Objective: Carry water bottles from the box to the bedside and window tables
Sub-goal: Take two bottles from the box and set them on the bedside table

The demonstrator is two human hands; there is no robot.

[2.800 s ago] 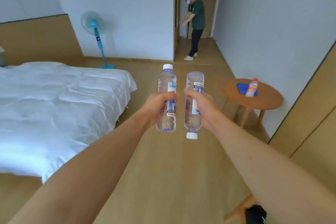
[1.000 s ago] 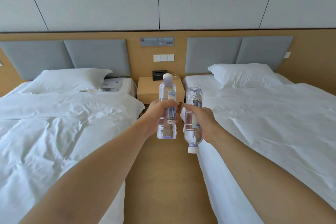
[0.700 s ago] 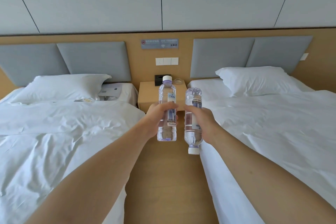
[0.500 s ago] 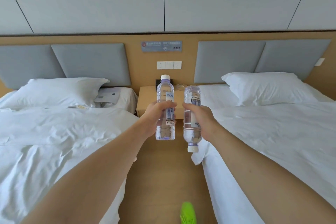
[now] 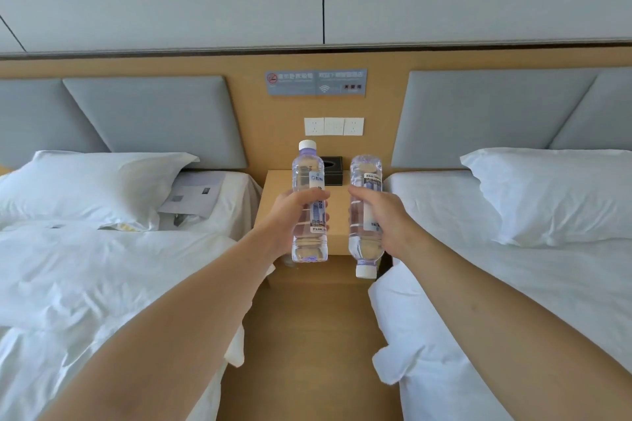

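Fingers (image 5: 316, 196) of the left hand (image 5: 294, 215) curl round the middle of the upright bottle (image 5: 307, 205), white cap on top, base down; I note the right hand (image 5: 379, 215) gripping the inverted bottle (image 5: 365, 212) the same way, its white cap pointing at the floor; both bottles are clear, labelled, and look full of water; they are side by side, close but not touching, held out at arm's length; from my view they hang in front of the bedside table (image 5: 273, 195), a light wooden unit between the two beds; a black tissue box (image 5: 331, 174) stands at the back of its top; left bed (image 5: 102, 267) has rumpled white covers, a pillow and some papers (image 5: 191, 198) near the head; right bed (image 5: 513, 284) is smoother, with one pillow (image 5: 547, 195); above the table I see three white wall switches (image 5: 334, 126) and a grey sign (image 5: 316, 82), text too blurred to read.
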